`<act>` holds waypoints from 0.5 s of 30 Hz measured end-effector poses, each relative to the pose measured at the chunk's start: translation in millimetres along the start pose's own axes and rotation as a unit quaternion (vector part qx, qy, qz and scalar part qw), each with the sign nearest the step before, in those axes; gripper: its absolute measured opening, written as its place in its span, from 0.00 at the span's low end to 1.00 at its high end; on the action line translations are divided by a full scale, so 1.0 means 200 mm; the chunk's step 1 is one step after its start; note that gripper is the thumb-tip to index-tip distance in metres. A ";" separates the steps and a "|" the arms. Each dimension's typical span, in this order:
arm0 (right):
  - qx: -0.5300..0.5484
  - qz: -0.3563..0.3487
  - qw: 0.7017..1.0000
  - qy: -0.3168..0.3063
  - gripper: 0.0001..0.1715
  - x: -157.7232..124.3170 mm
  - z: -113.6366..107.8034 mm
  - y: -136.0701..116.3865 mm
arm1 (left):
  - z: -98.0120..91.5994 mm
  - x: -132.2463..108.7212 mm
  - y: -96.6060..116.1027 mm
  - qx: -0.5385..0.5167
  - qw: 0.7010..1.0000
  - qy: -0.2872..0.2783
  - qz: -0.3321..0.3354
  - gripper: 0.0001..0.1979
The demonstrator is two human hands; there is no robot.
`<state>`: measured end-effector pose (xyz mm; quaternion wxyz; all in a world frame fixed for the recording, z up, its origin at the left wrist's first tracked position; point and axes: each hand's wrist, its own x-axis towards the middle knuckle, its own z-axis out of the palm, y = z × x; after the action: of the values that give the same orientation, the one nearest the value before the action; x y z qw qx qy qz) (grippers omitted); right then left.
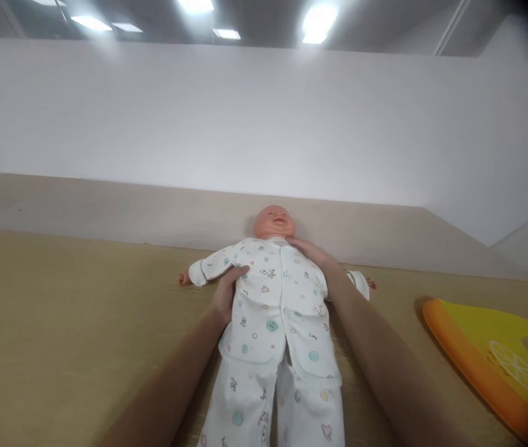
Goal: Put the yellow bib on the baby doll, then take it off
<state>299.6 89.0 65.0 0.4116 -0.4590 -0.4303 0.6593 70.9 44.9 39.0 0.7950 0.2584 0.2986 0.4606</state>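
A baby doll [264, 292] in a white patterned jacket and trousers lies on its back, head away from me and arms spread out. My left hand [229, 292] grips the side of its chest below the armpit, the thumb on the jacket front and the other fingers hidden at the side or underneath. At the neck and collar, my right hand [309, 249] holds the doll by the shoulder on the other side; its fingertips are partly hidden by the chin and collar. My right forearm passes over the doll's sleeve.
The doll lies on a yellowish wooden tabletop [82, 310]. A pale strip [175, 214] and a white wall [254, 124] stand behind its head. To the right is a yellow and orange item [478, 354] with a citrus-slice print, partly cut off by the frame.
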 end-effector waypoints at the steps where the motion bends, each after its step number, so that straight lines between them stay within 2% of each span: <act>1: -0.002 -0.001 1.000 0.003 0.15 0.00 0.00 0.00 | 0.00 0.00 0.00 -0.003 1.000 0.000 -0.008 0.22; 6: -0.013 -0.004 1.000 0.010 0.17 -0.01 0.00 -0.01 | -0.01 0.00 0.00 -0.007 1.000 0.010 -0.026 0.19; 12: -0.018 -0.006 1.000 0.005 0.19 -0.03 0.02 -0.03 | 0.00 0.01 0.00 -0.010 0.998 0.037 -0.046 0.10; 15: -0.015 -0.001 1.000 -0.010 0.18 -0.03 0.03 -0.04 | 0.00 0.01 0.00 -0.001 0.998 0.047 -0.053 0.10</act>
<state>296.3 85.1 75.4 0.4009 -0.4578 -0.4453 0.6568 72.3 46.2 39.0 0.8036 0.2197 0.3481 0.4300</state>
